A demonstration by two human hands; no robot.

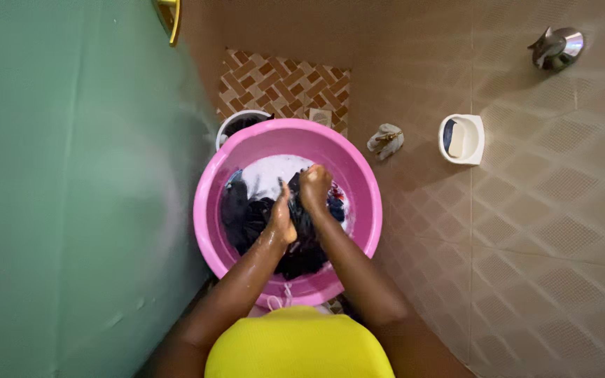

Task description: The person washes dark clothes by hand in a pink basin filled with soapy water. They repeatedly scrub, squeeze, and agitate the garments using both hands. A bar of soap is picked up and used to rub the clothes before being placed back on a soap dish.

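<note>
The pink basin [213,231] stands on the floor, and all places here are given from it. Inside it lies dark wet clothing [246,217] in soapy white water [274,173]. The left hand [281,220] is in the middle of the basin, its grip closed around a fold of the dark clothing. The right hand [314,187] is just beside it, touching it, its grip pressed into a fist on the same cloth. Behind the basin, touching its far rim, stands a white bucket [232,122]. To the right of the basin, on the tiled wall, sit a crumpled cloth [385,140] and a white soap dish [462,138].
</note>
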